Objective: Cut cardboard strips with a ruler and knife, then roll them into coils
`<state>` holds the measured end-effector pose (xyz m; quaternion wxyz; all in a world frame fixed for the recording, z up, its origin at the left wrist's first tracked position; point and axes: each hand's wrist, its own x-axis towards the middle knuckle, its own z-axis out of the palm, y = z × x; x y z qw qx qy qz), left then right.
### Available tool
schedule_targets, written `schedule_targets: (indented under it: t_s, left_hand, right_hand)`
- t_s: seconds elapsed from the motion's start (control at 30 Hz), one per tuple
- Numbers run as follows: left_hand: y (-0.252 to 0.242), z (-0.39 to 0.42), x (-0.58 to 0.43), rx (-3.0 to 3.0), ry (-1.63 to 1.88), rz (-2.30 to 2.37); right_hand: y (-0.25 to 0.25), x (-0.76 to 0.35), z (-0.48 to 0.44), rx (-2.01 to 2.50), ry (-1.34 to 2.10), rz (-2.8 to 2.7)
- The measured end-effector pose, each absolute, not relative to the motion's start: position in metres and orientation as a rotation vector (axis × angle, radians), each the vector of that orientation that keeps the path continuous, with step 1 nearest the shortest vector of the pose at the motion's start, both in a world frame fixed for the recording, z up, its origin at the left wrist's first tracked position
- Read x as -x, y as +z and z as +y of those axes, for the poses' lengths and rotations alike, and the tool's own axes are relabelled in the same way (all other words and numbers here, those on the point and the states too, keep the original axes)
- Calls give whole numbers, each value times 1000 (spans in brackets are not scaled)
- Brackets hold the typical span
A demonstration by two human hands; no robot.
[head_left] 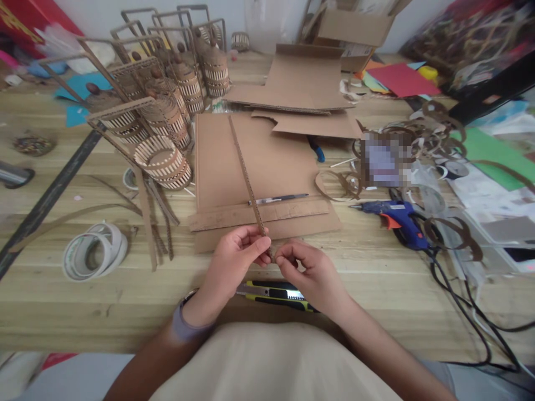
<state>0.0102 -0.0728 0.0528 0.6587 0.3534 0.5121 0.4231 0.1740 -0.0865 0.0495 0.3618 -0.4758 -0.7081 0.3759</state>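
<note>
A long, narrow cardboard strip [244, 172] with its corrugated edge showing points away from me. My left hand [240, 256] grips it near its close end, thumb on top. My right hand [307, 270] pinches at that same end, its thumb and fingertips pressed together; what lies between them is too small to make out. Beyond the hands is a cardboard sheet [217, 167] with a pen [280, 198] and a flat cardboard band [267, 216] on it. A yellow and black utility knife [271, 293] lies on the table just below my hands.
Several lantern-like cardboard and stick pieces [184, 83] stand at back left, beside an open stick basket [165, 161]. Tape rolls [94, 250] lie at left. A blue glue gun [393, 220] with trailing cables [455, 301] sits at right. Cardboard sheets [309, 72] are stacked behind.
</note>
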Motion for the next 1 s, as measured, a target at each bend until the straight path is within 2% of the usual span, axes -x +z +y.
schedule_targets:
  t_s: [0.33,0.47,0.6,1.0]
  left_hand:
    - [46,-73,-10,-903,861,1118]
    - [51,-81,-8,-1261,825,1408]
    - [59,-87,-6,-1624,789,1392]
    - [59,-90,-6,-1708,748,1354]
  right_hand:
    - [42,-175,-86,1234,784,-1859]
    - [39,-175,-85,1275,735,-1852]
    - [38,-175,-85,1234,717,-1875]
    - [37,-177,-85,1172,665,-2014]
